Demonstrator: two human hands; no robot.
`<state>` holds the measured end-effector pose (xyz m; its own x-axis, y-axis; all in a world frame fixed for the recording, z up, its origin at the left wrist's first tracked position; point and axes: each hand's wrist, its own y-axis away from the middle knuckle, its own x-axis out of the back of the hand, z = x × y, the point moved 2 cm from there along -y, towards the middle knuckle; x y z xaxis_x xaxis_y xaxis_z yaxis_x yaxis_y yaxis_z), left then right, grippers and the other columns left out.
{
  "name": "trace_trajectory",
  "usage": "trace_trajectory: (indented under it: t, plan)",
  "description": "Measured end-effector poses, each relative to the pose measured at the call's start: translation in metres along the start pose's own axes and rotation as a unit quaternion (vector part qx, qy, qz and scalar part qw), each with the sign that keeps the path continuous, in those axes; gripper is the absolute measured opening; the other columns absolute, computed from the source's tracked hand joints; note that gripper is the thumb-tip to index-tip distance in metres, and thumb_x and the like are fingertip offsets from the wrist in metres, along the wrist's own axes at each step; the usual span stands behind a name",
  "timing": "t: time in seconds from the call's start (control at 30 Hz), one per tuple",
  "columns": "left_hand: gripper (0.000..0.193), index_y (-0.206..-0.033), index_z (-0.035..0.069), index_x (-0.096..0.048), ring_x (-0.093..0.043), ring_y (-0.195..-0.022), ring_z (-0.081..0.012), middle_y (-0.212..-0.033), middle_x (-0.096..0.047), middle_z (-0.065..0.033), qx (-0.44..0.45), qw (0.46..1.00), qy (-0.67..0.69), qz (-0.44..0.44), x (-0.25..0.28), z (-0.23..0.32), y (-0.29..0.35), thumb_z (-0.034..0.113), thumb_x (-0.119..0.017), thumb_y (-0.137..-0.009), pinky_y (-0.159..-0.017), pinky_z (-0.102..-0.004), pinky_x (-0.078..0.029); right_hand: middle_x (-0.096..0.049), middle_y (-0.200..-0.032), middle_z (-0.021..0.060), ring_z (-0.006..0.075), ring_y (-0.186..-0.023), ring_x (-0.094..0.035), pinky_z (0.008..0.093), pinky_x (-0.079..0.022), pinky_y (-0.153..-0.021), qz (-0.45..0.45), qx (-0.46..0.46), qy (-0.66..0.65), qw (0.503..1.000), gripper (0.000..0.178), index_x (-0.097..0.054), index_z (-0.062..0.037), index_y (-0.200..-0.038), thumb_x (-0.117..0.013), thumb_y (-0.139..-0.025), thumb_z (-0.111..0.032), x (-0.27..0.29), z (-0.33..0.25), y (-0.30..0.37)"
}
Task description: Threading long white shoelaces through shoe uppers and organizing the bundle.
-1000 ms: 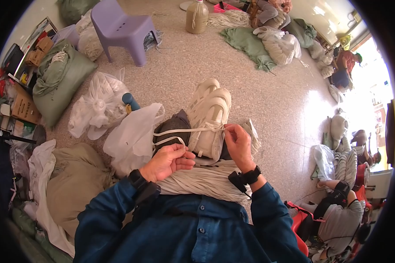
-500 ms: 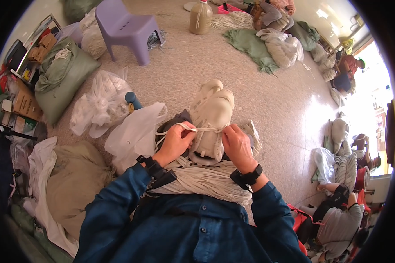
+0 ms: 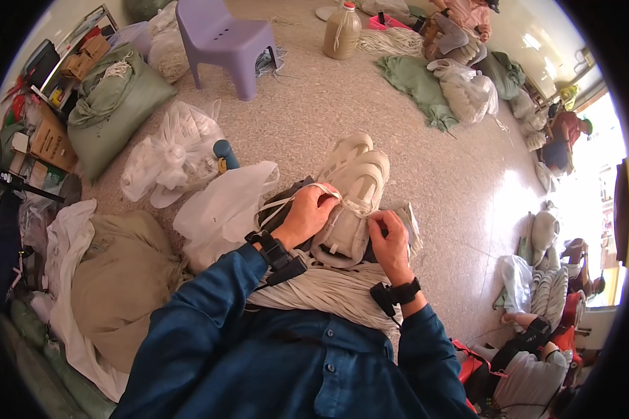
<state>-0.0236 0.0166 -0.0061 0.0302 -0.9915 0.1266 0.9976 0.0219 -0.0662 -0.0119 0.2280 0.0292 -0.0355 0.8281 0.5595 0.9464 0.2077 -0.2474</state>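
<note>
A pair of cream sneakers rests on my lap, toes pointing away, the ankle opening nearest me. Over the tongue of the nearer shoe, a pale shoelace is looped in a bow or knot. My left hand is closed on the lace at the shoe's left side, and a strand trails off leftward. On the right side, my right hand pinches the lace close to the knot. Beneath the shoes lies a thick bundle of pale laces across my lap. Dark straps with small devices circle both wrists.
To the left are clear plastic bags, a blue bottle-like object, a green sack and a brown sack. A purple chair and a jug stand ahead. Other people sit around the room.
My hands have come closer together at the knot; the stretched lace between them is now a small looped bow. The view has shifted slightly, so the scene sits further right.
</note>
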Motion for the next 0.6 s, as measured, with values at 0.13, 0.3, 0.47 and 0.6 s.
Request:
trace_trajectory:
  t: [0.13, 0.3, 0.47, 0.6]
  plan:
    - [0.01, -0.097, -0.003, -0.069, -0.067, -0.079, -0.0118, -0.089, -0.072, -0.0085, -0.007, 0.996, -0.087, -0.024, 0.005, 0.011, 0.001, 0.006, -0.067, -0.093, -0.075, -0.0266, -0.054, -0.064, -0.084, 0.0126, 0.0237, -0.074, -0.064, 0.032, -0.05, -0.069, 0.004, -0.006, -0.001, 1.0, 0.004, -0.065, 0.0006, -0.092, -0.066, -0.089, -0.001, 0.001, 0.003, 0.002]
    - [0.011, -0.097, -0.003, -0.07, -0.067, -0.078, -0.012, -0.087, -0.073, -0.0081, -0.017, 0.996, -0.085, 0.005, 0.003, 0.007, 0.001, 0.007, -0.068, -0.093, -0.073, -0.0267, -0.054, -0.063, -0.084, 0.012, 0.0235, -0.073, -0.063, 0.032, -0.05, -0.068, 0.004, -0.007, -0.001, 1.0, 0.004, -0.065, 0.0003, -0.092, -0.066, -0.089, -0.001, 0.001, 0.0, 0.002]
    - [0.011, -0.097, -0.002, -0.07, -0.066, -0.076, -0.012, -0.086, -0.073, -0.0084, -0.005, 0.999, -0.053, -0.005, 0.0, 0.008, -0.002, 0.008, -0.068, -0.092, -0.072, -0.0265, -0.053, -0.063, -0.084, 0.0118, 0.023, -0.073, -0.063, 0.0317, -0.05, -0.068, 0.007, -0.011, -0.011, 1.0, 0.005, -0.065, -0.0001, -0.093, -0.067, -0.088, -0.001, 0.0, 0.002, 0.002]
    - [0.011, -0.095, -0.002, -0.071, -0.066, -0.072, -0.0146, -0.081, -0.072, -0.0105, -0.011, 0.993, -0.113, -0.02, 0.002, 0.018, -0.003, 0.009, -0.068, -0.092, -0.068, -0.0283, -0.052, -0.063, -0.084, 0.0118, 0.0229, -0.073, -0.063, 0.0318, -0.05, -0.069, 0.017, -0.008, -0.009, 1.0, 0.005, -0.065, -0.0002, -0.093, -0.067, -0.088, -0.001, 0.0, 0.004, 0.003]
